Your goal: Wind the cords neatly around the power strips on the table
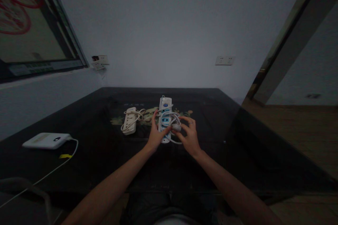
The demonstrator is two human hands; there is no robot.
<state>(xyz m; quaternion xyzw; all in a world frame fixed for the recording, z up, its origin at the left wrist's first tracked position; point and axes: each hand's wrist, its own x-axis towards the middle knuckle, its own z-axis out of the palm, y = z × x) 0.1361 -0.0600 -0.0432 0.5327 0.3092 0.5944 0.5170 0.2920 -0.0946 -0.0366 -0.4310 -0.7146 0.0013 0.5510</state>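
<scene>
Dim light obscures the black table (221,119). At its middle, right of a cream extension block (129,123), the left hand (156,135) grasps a blue-and-white power strip (165,120); the right hand (190,136) pinches a grey plug (176,127), partly covering it. Looped cord (175,143) and the left thumb (166,130) hide some sockets (165,120).

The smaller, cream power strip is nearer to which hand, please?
Left. The left hand is right of the cream power strip, apart from it; the right hand is farther right.
</scene>
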